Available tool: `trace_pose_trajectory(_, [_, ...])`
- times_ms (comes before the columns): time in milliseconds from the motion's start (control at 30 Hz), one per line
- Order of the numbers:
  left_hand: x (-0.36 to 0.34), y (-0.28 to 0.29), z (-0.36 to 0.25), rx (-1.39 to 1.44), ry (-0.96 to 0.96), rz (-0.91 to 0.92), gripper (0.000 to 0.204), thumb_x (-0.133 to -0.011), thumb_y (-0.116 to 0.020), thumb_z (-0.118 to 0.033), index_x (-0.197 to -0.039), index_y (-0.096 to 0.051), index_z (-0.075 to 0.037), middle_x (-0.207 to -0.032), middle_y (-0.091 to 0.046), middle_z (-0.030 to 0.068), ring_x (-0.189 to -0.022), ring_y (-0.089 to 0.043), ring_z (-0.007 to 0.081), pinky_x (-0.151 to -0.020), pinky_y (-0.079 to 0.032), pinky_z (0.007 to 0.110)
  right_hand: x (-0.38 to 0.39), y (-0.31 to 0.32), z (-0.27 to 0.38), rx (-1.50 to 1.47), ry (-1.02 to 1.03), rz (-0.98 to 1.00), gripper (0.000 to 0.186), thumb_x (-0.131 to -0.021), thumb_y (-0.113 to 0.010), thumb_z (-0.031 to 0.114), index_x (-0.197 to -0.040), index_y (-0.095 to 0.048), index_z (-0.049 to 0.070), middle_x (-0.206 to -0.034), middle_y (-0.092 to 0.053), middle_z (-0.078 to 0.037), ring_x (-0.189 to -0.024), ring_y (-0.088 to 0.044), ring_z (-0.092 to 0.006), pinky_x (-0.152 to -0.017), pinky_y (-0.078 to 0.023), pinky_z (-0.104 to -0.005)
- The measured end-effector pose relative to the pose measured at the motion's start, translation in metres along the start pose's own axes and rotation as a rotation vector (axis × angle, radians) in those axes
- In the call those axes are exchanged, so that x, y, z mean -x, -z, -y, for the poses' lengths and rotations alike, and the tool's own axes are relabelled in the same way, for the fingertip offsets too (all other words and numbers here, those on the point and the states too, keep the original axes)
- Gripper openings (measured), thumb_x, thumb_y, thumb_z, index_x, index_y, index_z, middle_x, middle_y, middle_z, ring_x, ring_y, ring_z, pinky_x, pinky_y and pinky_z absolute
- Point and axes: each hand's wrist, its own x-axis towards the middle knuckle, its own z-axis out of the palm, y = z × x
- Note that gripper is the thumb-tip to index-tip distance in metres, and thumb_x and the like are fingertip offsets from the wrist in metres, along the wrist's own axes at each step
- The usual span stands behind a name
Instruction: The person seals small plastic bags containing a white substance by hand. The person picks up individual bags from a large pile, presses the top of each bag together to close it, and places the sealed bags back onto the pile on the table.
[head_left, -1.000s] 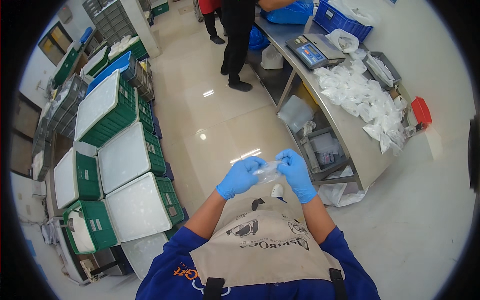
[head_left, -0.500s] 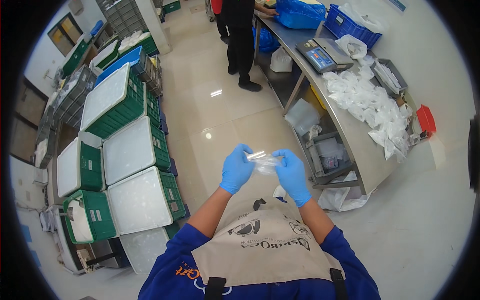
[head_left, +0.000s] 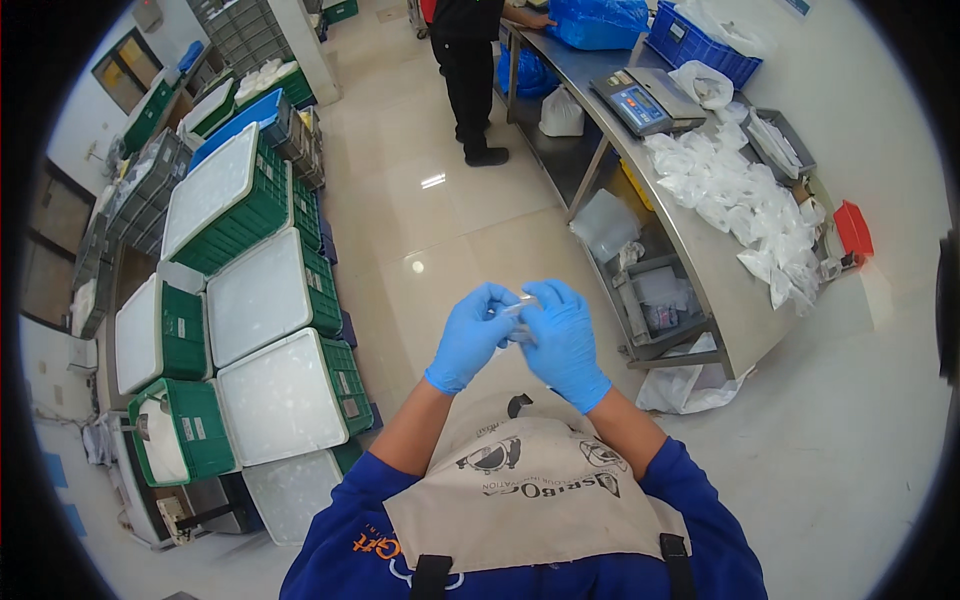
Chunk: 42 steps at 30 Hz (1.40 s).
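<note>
Left hand [head_left: 468, 338]: blue-gloved, pinching the clear plastic [head_left: 517, 309]
Right hand [head_left: 562, 346]: gloved too, grasping its other side
Clear plastic: between the hands, beyond the apron [head_left: 530, 525]; mostly hidden, perhaps a bag
Steel table [head_left: 738, 310]: at right, bearing whitish bags [head_left: 735, 200] and a scale [head_left: 643, 104]

On my left I see green crates [head_left: 322, 291] with white tops [head_left: 256, 298]. On my right, a metal desk [head_left: 742, 308] carries a digital scale [head_left: 642, 108] and a blue basket [head_left: 692, 49]; a person [head_left: 466, 22] in black trousers [head_left: 466, 90] stands near its far end.
</note>
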Motion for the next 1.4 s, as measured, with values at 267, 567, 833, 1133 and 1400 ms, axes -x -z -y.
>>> trace_pose_trajectory(267, [-0.012,0.014,0.047,-0.926,-0.637,-0.021,0.024,-0.086,-0.073,-0.018,-0.106,-0.066,-0.007,-0.124,-0.063,0.0152,-0.117,-0.058,0.0331,-0.098,-0.048,0.043,-0.018,0.036,-0.041,-0.165,-0.141,-0.008,0.025,-0.086,-0.074,0.023,-0.074,-0.062,0.005,-0.071,-0.055,-0.012,-0.062,-0.056,-0.0317,-0.055,-0.044,-0.0422])
trace_pose_trajectory(567, [-0.014,-0.018,0.039,-0.19,-0.324,0.434,0.029,-0.087,-0.074,-0.024,-0.106,-0.065,-0.004,-0.126,-0.061,0.0129,-0.125,-0.053,0.0255,-0.104,-0.045,0.039,-0.032,0.064,-0.047,-0.339,-0.178,-0.016,0.037,-0.088,-0.075,0.024,-0.063,-0.057,0.003,-0.062,-0.049,-0.013,-0.053,-0.05,-0.0308,-0.05,-0.039,-0.0403])
trace_pose_trajectory(833, [-0.053,-0.098,0.025,-0.069,0.016,0.831,0.036,-0.103,-0.056,-0.04,-0.1,-0.064,-0.005,-0.087,-0.061,0.0021,-0.076,-0.055,0.0119,-0.072,-0.048,0.028,-0.057,0.118,-0.07,-0.262,-0.181,-0.074,0.038,-0.085,-0.076,0.023,-0.061,-0.055,0.002,-0.06,-0.046,-0.013,-0.052,-0.045,-0.0285,-0.051,-0.038,-0.0393])
trace_pose_trajectory(1133, [-0.074,-0.146,0.019,-0.489,-0.157,0.734,0.036,-0.102,-0.052,-0.037,-0.093,-0.066,-0.006,-0.084,-0.063,0.0073,-0.079,-0.059,0.0201,-0.077,-0.049,0.033,-0.013,0.176,-0.117,0.251,-0.206,-0.311,0.015,-0.083,-0.072,0.017,-0.083,-0.063,0.006,-0.075,-0.054,-0.009,-0.064,-0.054,-0.0229,-0.055,-0.043,-0.0376])
trace_pose_trajectory(1400, [-0.101,-0.23,-0.038,-0.792,-0.136,0.973,0.035,-0.103,-0.048,-0.033,-0.094,-0.064,-0.004,-0.086,-0.063,0.0165,-0.084,-0.062,0.0311,-0.077,-0.049,0.041,0.064,0.19,-0.214,0.303,-0.375,0.534,0.022,-0.081,-0.066,0.019,-0.103,-0.067,0.015,-0.075,-0.066,-0.013,-0.07,-0.067,-0.0333,-0.063,-0.051,-0.0441])
